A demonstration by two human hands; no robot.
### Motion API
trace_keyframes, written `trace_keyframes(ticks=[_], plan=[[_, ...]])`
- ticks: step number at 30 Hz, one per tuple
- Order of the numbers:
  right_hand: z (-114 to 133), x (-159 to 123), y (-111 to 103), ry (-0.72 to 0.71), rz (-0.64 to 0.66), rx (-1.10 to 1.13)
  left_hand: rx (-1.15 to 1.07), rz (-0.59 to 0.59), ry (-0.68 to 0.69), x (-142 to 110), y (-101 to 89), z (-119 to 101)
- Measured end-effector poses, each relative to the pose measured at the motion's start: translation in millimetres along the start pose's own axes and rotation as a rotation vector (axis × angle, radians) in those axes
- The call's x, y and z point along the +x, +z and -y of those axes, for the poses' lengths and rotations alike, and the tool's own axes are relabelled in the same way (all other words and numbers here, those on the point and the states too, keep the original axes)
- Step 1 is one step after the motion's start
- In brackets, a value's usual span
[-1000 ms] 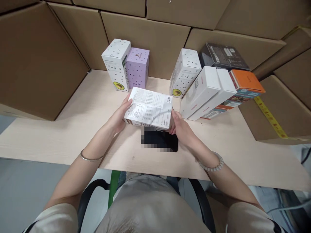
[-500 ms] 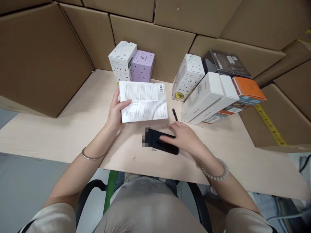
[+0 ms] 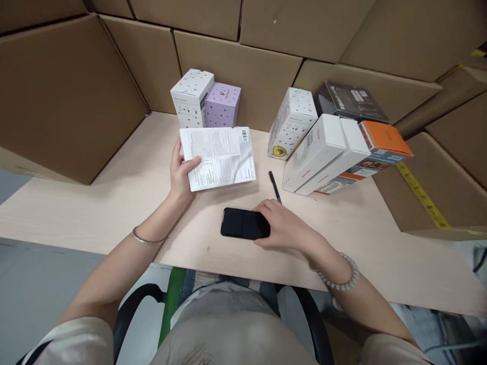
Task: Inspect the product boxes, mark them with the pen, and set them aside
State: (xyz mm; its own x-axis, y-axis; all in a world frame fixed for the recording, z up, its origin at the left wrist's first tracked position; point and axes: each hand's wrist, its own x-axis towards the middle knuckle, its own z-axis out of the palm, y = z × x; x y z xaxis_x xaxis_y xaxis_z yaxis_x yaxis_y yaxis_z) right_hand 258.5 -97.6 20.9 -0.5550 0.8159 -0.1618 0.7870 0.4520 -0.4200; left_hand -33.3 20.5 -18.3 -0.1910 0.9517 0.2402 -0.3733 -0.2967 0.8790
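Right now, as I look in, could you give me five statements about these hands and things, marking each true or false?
1. The left hand holds a white box. True.
2. That box's visible face is blank. False: it bears printed text and a barcode.
3. The right hand grips a black phone. True.
4. The phone is left of the left hand. False: it is to the right.
5. A purple box stands beside a patterned carton. True.

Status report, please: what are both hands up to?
Left hand: holding white printed box. Right hand: grasping black smartphone by one end. Black pen: lying just beyond right hand.
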Motion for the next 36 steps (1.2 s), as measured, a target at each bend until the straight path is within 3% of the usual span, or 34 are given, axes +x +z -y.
trace_keyframes(ticks=[6, 9, 15, 18, 26, 36], plan=[[-1, -4, 24, -0.04, -0.155, 0.177, 0.086, 0.029, 0.154, 11, -12.3, 13], [-5, -5, 32, -0.044, -0.299, 0.204, 0.129, 0.068, 0.178, 11, -10.7, 11], [-22, -3, 42, -0.085, -0.901, 0.184, 0.118, 0.064, 0.177, 8, -6.9, 7], [-31, -3, 42, -0.098, -1.076, 0.218, 0.081, 0.059, 0.173, 8, -4.6, 7], [-36, -4, 41, -0.126, -1.131, 0.25, 0.007, -0.057, 0.11, 4, 5.9, 0], [-24, -3, 45, -0.159, -1.137, 0.236, 0.05, -0.029, 0.111, 6, 1.3, 3]])
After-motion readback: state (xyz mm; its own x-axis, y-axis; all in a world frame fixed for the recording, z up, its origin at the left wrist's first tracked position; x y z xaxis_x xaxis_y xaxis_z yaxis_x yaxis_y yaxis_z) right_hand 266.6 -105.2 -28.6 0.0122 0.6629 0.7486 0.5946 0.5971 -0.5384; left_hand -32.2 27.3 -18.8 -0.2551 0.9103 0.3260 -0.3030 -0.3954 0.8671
